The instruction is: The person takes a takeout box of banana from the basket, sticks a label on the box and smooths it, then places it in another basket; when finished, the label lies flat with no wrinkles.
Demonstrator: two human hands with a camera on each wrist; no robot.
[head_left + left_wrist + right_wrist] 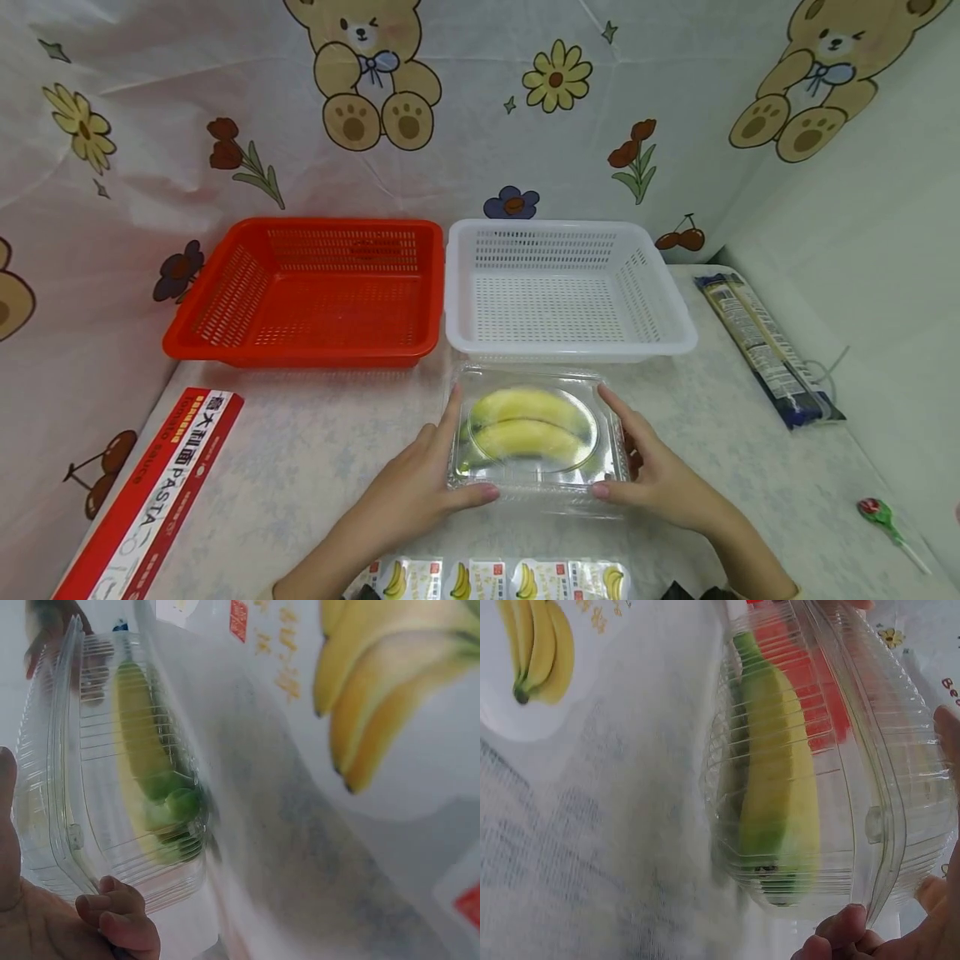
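A clear plastic clamshell box (540,377) with two yellow-green bananas (528,437) inside sits on the table in front of the baskets, its lid down. My left hand (420,483) grips its left side, index finger along the wall and thumb at the front corner. At the opposite side my right hand (663,479) holds it the same way, thumb on the front right corner. Both wrist views show curled fingertips at the ribbed box's rim, and green banana ends (180,814) behind the clear wall. Near the front edge lies a row of banana-picture labels (540,581).
Behind the box stand a red basket (300,361) and a white basket (570,347), side by side. A red pasta box (153,500) lies at left. On the right are a dark-blue and clear packet (768,350) and a lollipop (885,521). A printed cloth (465,125) hangs behind.
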